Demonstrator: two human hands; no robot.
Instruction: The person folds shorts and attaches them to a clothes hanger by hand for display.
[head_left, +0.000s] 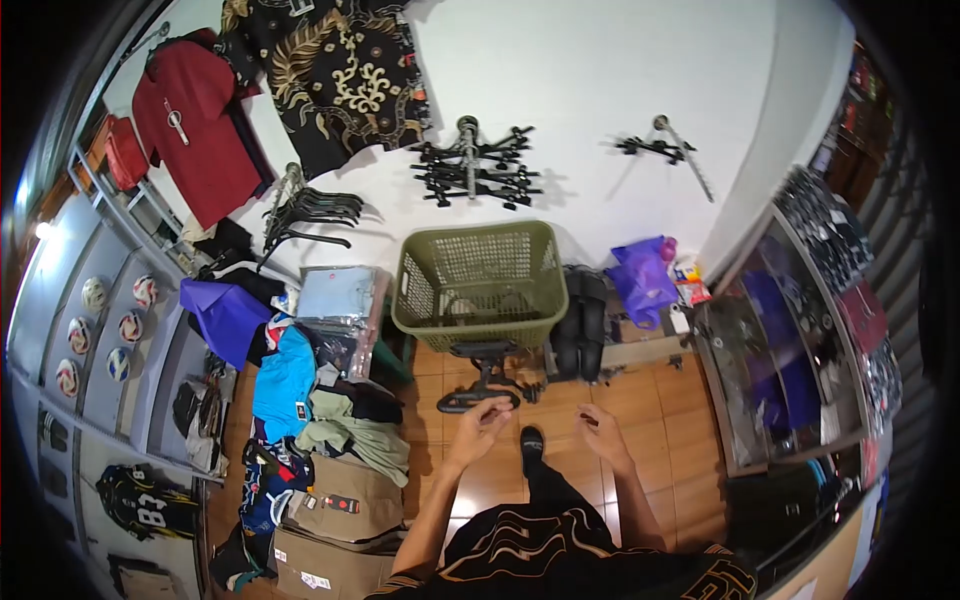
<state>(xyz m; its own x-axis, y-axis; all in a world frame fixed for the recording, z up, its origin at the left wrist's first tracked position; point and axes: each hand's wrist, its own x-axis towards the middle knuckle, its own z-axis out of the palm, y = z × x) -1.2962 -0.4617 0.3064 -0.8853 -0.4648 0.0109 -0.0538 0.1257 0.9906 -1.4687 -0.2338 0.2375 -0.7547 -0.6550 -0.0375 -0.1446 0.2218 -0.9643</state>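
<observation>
My left hand (482,430) is raised over the tiled floor, its fingers loosely bent and the thumb apart. Its fingertips overlap the edge of a black looped object (478,402), which looks like a hanger, in front of the basket. My right hand (604,438) hovers to the right, fingers half curled and apart, with nothing plain to see in it. Beyond both hands stands an olive-green plastic laundry basket (480,330) with perforated sides. More black hanger-like pieces (490,368) lie at its front foot.
Folded clothes and a brown carton (325,570) are piled at left. Black hangers (478,172) hang on wall rods, beside a batik shirt (345,75). Black sandals (578,325) and a purple bag (643,280) lie right of the basket. A glass display case (790,350) stands at right.
</observation>
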